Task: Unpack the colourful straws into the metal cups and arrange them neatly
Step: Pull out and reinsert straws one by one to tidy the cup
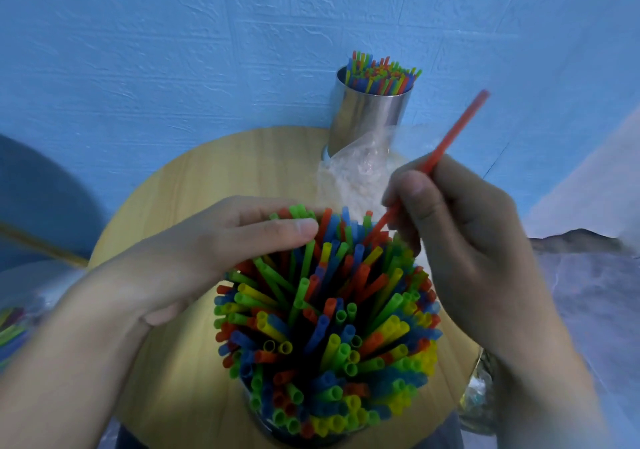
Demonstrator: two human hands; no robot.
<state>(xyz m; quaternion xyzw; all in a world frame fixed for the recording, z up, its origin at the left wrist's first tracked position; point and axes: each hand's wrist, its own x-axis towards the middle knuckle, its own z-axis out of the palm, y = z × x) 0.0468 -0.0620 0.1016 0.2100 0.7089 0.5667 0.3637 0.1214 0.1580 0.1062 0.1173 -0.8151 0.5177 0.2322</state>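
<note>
Round wooden bench [207, 178], smooth-grained, its far edge close to a textured blue wall [173, 50]. At the near edge we find a metal cup [263, 424], only its rim showing beneath a dense fan of colourful straws [329, 327]: thin, open-ended plastic tubes splaying past the rim on every side. We note the left hand [194, 247] pinching a few green and red tips at the fan's far-left side between thumb and fingers. The right hand [467, 234] pinches a single red straw [450, 137], tilted, its lower end among the tips at the fan's far side. Behind, a second metal cup [367, 119], polished and cylindrical, stands by the wall, holding upright straws [381, 74]; a crinkled clear plastic bag [360, 171] lies against its base. The widest stretch of bare wood lies to the left of that cup.
</note>
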